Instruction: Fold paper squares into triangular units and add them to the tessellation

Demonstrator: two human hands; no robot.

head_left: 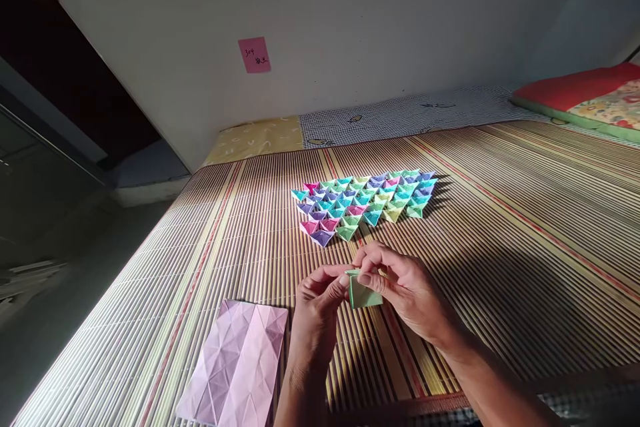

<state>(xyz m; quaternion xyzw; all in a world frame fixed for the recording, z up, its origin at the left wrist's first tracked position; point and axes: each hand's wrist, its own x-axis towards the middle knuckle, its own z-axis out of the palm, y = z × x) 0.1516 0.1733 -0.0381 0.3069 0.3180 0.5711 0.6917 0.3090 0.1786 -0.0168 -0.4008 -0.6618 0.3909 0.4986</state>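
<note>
A small folded piece of light green paper (366, 295) is held up between both hands, above the mat. Its left upper edge is pinched by the thumb and fingers of my left hand (320, 303). At its top right, my right hand (400, 280) grips it with the thumb in front and the fingers behind. Just beyond my hands sit several small folded paper boats (356, 211) in pink, purple, blue, green and yellow, grouped closely in rows. To the left of my left hand lies a creased pink-lilac paper sheet (235, 363).
A striped bamboo mat (190, 280) covers the bed-like surface. Behind it runs a checked cloth (365, 125) along the wall, with a folded red and floral quilt (565, 90) at the far right. A pink note (255, 55) is stuck to the wall. The surface drops off at the left.
</note>
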